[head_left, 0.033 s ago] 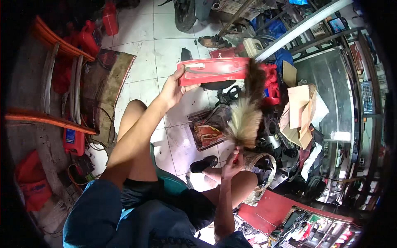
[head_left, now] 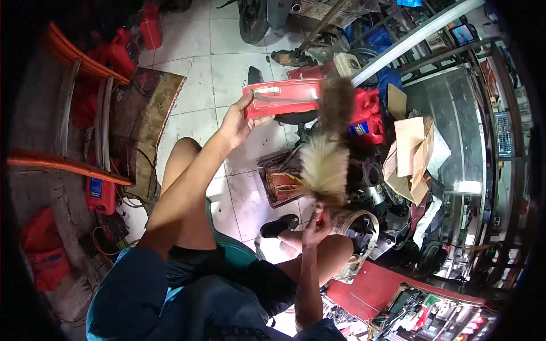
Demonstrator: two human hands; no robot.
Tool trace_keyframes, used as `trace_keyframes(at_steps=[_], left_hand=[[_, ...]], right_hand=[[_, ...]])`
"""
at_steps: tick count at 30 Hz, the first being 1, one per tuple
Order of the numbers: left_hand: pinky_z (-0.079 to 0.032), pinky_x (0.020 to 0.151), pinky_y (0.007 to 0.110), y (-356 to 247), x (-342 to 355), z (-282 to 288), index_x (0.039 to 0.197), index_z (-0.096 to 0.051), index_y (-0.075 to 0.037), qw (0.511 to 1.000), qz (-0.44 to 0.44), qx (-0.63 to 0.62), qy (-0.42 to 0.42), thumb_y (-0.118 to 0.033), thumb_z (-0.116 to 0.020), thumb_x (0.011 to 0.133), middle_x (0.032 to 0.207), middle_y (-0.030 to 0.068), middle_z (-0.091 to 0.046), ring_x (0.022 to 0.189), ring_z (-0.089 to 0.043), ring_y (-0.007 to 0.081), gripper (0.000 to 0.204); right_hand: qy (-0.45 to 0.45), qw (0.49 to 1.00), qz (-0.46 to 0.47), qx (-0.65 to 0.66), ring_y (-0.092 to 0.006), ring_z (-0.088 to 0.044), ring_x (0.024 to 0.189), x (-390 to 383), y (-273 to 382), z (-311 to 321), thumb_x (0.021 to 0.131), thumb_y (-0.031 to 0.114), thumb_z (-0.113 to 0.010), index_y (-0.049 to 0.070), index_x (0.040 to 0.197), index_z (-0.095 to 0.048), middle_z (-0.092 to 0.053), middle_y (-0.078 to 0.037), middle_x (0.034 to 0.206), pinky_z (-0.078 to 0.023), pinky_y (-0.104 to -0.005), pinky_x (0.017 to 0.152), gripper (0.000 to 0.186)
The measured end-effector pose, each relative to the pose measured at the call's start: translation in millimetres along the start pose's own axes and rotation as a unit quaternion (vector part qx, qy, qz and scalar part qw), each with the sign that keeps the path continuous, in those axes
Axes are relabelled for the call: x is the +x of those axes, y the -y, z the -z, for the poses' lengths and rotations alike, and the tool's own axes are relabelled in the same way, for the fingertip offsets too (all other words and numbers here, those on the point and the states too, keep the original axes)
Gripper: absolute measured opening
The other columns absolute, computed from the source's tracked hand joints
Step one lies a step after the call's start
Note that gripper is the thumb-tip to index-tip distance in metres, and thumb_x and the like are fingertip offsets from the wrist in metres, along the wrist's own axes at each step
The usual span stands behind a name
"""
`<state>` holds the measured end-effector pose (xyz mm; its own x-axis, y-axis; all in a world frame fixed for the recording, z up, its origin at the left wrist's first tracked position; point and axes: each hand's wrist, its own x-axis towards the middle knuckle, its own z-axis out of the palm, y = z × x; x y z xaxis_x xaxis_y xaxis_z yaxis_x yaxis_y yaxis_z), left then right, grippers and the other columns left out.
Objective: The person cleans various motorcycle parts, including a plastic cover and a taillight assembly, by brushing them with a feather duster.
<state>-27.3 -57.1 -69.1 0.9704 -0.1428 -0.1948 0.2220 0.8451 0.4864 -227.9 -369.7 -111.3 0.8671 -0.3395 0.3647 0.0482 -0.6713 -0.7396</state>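
Observation:
Out in front of me, my left hand [head_left: 238,124] is closed on the left end of a long, flat red box [head_left: 289,98] with a pale panel and a grey curved strip on its face. Its exact kind I cannot make out. My right hand [head_left: 317,229] grips the handle of a feather duster [head_left: 324,165] above my right knee. Cream feathers fill the duster's lower part; its dark brown tip, smeared by motion, covers the right end of the red box.
Red jugs [head_left: 367,108] stand beyond the duster. A grimy tray [head_left: 278,196] lies on the white tiles. Right of it are a dirty bucket [head_left: 364,224], an open cardboard box [head_left: 410,148] and a glass-topped case [head_left: 449,125]. An orange-edged rack [head_left: 74,162] stands left.
The feather duster and my right hand have shifted left, so the brown tip covers more of the red box. My left hand has hardly moved.

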Motion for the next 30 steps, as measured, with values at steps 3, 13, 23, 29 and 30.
trace_keyframes(at_steps=[3,13,23,29,30], left_hand=[[-0.048,0.102,0.043,0,4,7,0.132,-0.047,-0.005,1.000,-0.001,-0.022,0.019,-0.035,-0.038,0.104,0.129,0.0118,-0.058,0.117,-0.058,0.0244,0.042],[-0.053,0.093,0.038,2,10,7,0.126,-0.052,-0.004,1.000,-0.001,-0.013,-0.024,-0.036,-0.041,0.104,0.121,0.0108,-0.063,0.104,-0.064,0.0238,0.040],[-0.052,0.095,0.039,6,15,6,0.128,-0.051,-0.005,1.000,-0.009,-0.006,-0.023,-0.037,-0.039,0.104,0.122,0.0104,-0.062,0.107,-0.063,0.0218,0.042],[-0.053,0.094,0.036,10,41,91,0.127,-0.050,-0.004,0.953,0.039,-0.167,0.250,-0.033,-0.039,0.104,0.121,0.0109,-0.062,0.105,-0.063,0.0224,0.038],[-0.053,0.093,0.036,8,38,71,0.126,-0.050,-0.005,0.955,0.052,-0.176,0.235,-0.033,-0.040,0.104,0.121,0.0109,-0.062,0.105,-0.063,0.0221,0.038]], right_hand=[[0.048,0.999,0.005,-0.025,-0.0104,-0.039,0.054,-5,22,-2,0.095,0.028,-0.061,-0.002,0.090,-0.066,-0.046,-0.001,0.059,-0.030,-0.0300,0.048,0.031],[0.051,0.998,-0.028,0.023,-0.0077,-0.039,0.058,-6,14,-17,0.096,0.028,-0.061,-0.001,0.095,-0.068,-0.048,0.002,0.064,-0.032,-0.0263,0.051,0.030],[-0.001,0.998,-0.057,0.030,-0.0085,-0.036,0.056,1,26,-24,0.095,0.026,-0.062,-0.002,0.080,-0.060,-0.041,0.003,0.059,-0.028,-0.0284,0.049,0.031],[0.056,0.997,-0.021,0.050,-0.0071,-0.034,0.058,-6,43,-36,0.096,0.021,-0.061,-0.001,0.075,-0.055,-0.040,0.003,0.061,-0.027,-0.0267,0.050,0.031],[0.081,0.994,-0.050,0.046,-0.0069,-0.034,0.058,-6,41,-31,0.096,0.021,-0.061,0.000,0.074,-0.054,-0.040,0.003,0.062,-0.027,-0.0263,0.051,0.031]])
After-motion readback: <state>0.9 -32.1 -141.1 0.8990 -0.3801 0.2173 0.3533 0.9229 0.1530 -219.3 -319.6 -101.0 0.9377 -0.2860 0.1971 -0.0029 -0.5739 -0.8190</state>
